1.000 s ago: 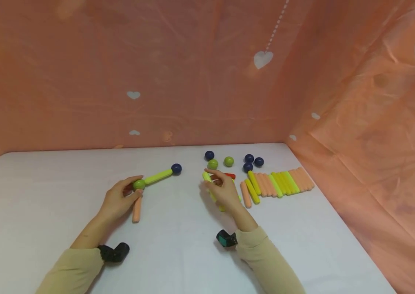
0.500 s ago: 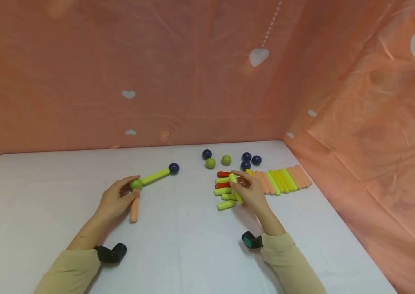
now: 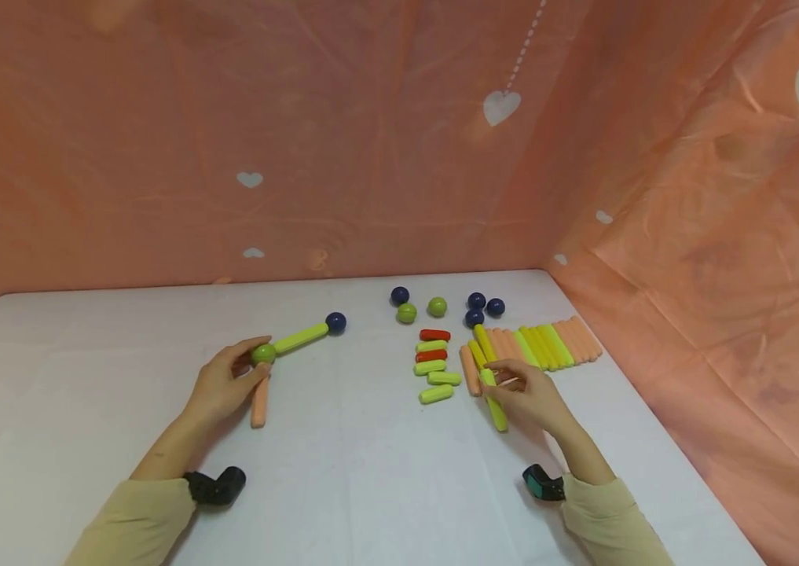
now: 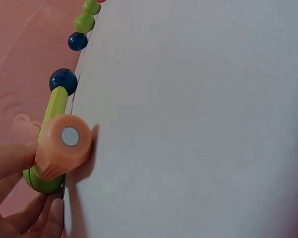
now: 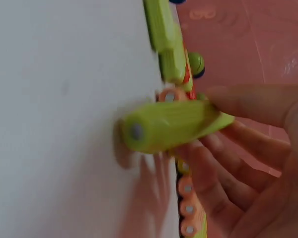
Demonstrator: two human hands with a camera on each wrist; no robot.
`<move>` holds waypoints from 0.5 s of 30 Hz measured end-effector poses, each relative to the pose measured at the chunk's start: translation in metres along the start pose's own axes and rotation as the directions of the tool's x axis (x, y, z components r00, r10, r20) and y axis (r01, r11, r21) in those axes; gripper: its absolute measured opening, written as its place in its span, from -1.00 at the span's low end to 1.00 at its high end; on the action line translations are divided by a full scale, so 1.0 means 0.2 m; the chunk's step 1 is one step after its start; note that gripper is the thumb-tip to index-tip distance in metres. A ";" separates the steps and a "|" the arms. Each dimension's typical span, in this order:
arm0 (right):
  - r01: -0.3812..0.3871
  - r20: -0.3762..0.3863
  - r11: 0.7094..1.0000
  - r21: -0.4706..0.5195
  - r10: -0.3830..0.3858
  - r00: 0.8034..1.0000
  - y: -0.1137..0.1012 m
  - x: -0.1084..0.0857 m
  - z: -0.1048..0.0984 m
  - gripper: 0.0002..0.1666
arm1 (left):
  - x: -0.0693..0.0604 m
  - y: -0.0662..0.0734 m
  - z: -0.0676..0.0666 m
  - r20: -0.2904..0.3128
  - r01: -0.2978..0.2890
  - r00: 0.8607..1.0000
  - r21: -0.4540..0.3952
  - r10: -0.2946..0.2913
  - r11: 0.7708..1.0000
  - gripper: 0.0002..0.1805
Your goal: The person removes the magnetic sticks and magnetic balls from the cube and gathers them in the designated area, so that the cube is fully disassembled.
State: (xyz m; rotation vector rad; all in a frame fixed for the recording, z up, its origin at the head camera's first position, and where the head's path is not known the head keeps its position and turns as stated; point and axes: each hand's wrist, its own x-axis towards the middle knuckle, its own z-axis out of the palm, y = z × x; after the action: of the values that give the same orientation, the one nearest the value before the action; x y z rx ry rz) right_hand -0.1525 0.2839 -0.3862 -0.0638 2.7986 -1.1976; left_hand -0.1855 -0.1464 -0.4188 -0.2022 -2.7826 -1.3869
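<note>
My left hand (image 3: pixel 224 384) grips a green ball (image 3: pixel 263 354). A peach magnetic stick (image 4: pixel 64 141) joins this ball and points toward me. A yellow-green magnetic stick (image 3: pixel 302 338) runs from the same ball to a dark blue ball (image 3: pixel 335 323). In the right wrist view, my right hand (image 5: pixel 258 163) pinches another yellow-green magnetic stick (image 5: pixel 164 124) between thumb and fingers, its metal-tipped end facing the camera. From the head view, my right hand (image 3: pixel 529 397) is just in front of the row of long sticks, partly covering it.
Short green and red sticks (image 3: pixel 431 356) lie stacked in a column left of my right hand. Behind them sit loose green balls (image 3: pixel 437 306) and dark blue balls (image 3: pixel 496 307). Long peach and yellow sticks (image 3: pixel 547 347) line the table's right side. Pink cloth (image 3: pixel 371 157) hangs behind.
My right hand has moved right with the yellow-green stick, from left of the short sticks to in front of the long ones, uncovering the short sticks. My left hand keeps its grip in place.
</note>
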 end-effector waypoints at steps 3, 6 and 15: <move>-0.015 0.016 0.999 -0.031 0.015 1.000 0.03 -0.02 -0.01 -0.53 | 0.00 0.00 0.00 -0.006 -0.004 1.000 -0.004 0.004 1.000 -0.52; -0.031 0.020 0.997 -0.076 0.033 0.999 0.05 -0.05 -0.02 -0.53 | 0.00 0.01 0.00 -0.006 -0.003 1.000 -0.008 0.003 1.000 -0.53; -0.013 0.075 0.992 -0.125 0.022 0.997 0.09 -0.09 -0.03 -0.59 | 0.00 0.00 0.00 -0.006 -0.003 1.000 -0.006 0.003 1.000 -0.52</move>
State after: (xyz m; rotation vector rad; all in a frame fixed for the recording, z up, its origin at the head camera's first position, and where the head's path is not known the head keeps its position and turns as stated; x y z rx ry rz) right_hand -0.1360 0.3016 -0.3933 -0.0922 2.7978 -0.9933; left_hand -0.1855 -0.1466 -0.4188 -0.2016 -2.7721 -1.3937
